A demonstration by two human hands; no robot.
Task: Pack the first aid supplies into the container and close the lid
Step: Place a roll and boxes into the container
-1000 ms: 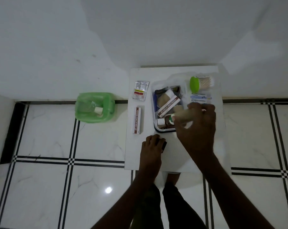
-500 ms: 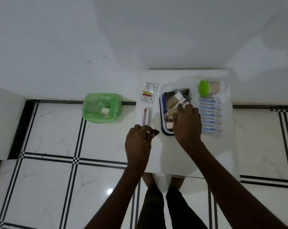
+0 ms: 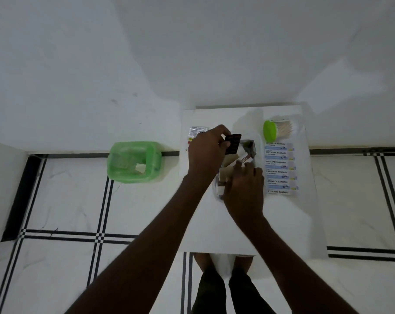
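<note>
The clear container (image 3: 216, 191) stands on the white table (image 3: 237, 225), mostly covered by my hands. A beige roll (image 3: 227, 172), a box with a red-brown stripe (image 3: 244, 159) and a foil packet (image 3: 248, 144) lie inside it. My left hand (image 3: 204, 152) pinches a small dark pack (image 3: 232, 143) just above the container's far left end. My right hand (image 3: 244, 189) lies fingers-down on the contents at the near end, with nothing visibly gripped. Antiseptic bandage strips (image 3: 280, 168) and a green-capped tub of cotton swabs (image 3: 275, 131) sit to the right.
A small printed sachet (image 3: 197, 130) peeks out behind my left hand at the table's far left. A green translucent plastic lid or tub (image 3: 134, 162) lies on the tiled floor left of the table, by the wall. My legs are under the table's near edge.
My left hand lifted the dark pack from the table's front and carried it over the container. My right hand lowered the beige roll into the container and now rests on the contents.
</note>
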